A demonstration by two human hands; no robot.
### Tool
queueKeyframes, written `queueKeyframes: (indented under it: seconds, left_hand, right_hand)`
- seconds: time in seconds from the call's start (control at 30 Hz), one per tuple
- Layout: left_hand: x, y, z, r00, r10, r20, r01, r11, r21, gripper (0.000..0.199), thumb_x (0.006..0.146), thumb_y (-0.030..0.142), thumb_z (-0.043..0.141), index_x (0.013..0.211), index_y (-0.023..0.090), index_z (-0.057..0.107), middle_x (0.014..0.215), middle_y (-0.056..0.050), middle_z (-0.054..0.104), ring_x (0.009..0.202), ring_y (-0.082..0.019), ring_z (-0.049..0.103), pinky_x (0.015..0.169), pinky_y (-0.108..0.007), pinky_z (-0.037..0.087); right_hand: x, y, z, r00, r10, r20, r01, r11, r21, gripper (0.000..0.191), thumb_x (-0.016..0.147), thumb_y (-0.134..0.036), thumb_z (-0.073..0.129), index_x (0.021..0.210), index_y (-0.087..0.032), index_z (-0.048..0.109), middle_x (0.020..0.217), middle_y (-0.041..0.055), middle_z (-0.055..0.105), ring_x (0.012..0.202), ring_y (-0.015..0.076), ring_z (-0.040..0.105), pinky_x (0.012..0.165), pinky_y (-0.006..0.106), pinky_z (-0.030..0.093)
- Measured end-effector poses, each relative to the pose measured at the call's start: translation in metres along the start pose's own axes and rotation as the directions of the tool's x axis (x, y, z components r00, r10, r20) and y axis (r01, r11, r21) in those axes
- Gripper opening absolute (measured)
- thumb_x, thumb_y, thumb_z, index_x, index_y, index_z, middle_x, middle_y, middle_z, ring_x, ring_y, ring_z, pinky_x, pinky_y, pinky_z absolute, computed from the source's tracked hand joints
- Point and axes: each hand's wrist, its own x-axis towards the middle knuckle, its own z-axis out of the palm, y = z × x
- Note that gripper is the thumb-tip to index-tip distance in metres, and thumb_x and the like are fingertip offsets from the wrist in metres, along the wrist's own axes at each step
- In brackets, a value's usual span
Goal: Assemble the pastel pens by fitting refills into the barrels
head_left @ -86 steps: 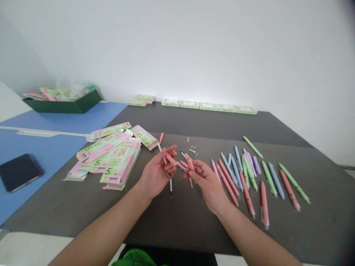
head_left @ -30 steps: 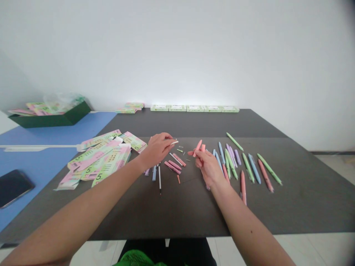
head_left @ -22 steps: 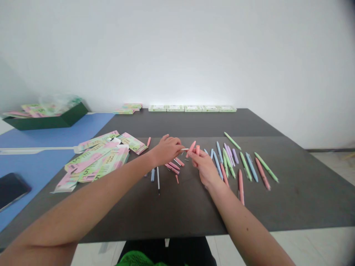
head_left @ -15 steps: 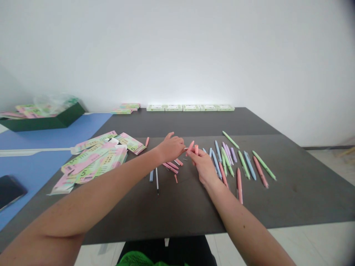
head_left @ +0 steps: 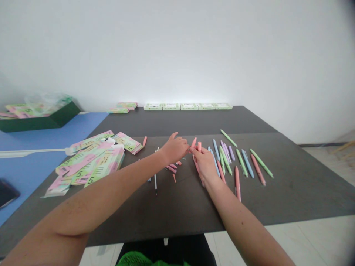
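Over the middle of the dark table my right hand is closed around coral pen parts. A pointed coral pen barrel and a shorter coral tube stick up from its fingers. My left hand meets it there, thumb and fingers pinched at the barrel's lower end, one finger raised. What the left fingertips pinch is too small and covered to make out. Below the hands lie pink pen parts, a small coral piece and a slim white pen refill.
Green, blue, purple and coral pens lie spread on the right. Flat printed pen boxes are piled left. A row of boxes lines the table's far edge. A dark green tray and a phone rest on the blue surface.
Both hands remain together with the coral parts, the left fingertips now closer against the right ones. The whole view has shifted slightly.
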Motion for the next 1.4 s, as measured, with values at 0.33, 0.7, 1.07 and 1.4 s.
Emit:
queueKeyframes:
  seconds: [0.33,0.7,1.07,1.4]
  left_hand:
    - [0.002,-0.001,0.005,0.999,-0.035,-0.025,0.034,0.999,-0.035,0.034,0.095,0.024,0.034,0.089,0.016,0.066,0.095,-0.008,0.068,0.095,-0.021,0.060,0.105,-0.051,0.020]
    - [0.000,-0.004,0.007,0.982,-0.152,-0.116,0.133,0.979,-0.157,0.034,0.088,0.037,0.050,0.114,0.017,0.058,0.116,-0.010,0.064,0.108,-0.023,0.057,0.105,-0.047,0.023]
    - [0.000,-0.008,0.052,0.962,-0.173,0.213,0.224,0.944,-0.243,0.009,0.076,0.025,0.060,0.073,0.020,0.068,0.087,-0.003,0.071,0.089,-0.020,0.063,0.094,-0.041,0.031]
    - [-0.028,-0.003,0.022,0.903,-0.421,0.086,0.413,0.795,-0.445,0.029,0.091,0.032,0.038,0.093,0.017,0.062,0.088,-0.007,0.070,0.076,-0.018,0.065,0.066,-0.030,0.048]
  right_hand:
    - [0.000,-0.006,-0.002,1.000,-0.014,-0.010,0.015,0.996,0.090,0.021,0.070,-0.037,0.066,0.069,-0.017,0.065,0.048,-0.0069,0.043,0.047,0.0088,0.032,0.049,0.026,0.022]
    - [0.007,-0.008,-0.010,0.983,-0.027,-0.181,0.049,0.992,0.116,0.024,0.068,-0.042,0.067,0.071,-0.018,0.065,0.049,-0.0064,0.040,0.047,0.0091,0.032,0.046,0.026,0.024]
    - [0.013,-0.017,-0.017,0.949,-0.090,-0.303,0.108,0.993,0.043,0.020,0.071,-0.037,0.064,0.061,-0.019,0.059,0.046,-0.0073,0.035,0.044,0.0088,0.029,0.046,0.027,0.023]
    - [0.008,-0.019,-0.015,0.956,-0.099,-0.275,0.137,0.983,0.123,0.021,0.071,-0.039,0.065,0.065,-0.020,0.060,0.048,-0.0073,0.036,0.044,0.0086,0.029,0.047,0.027,0.022]
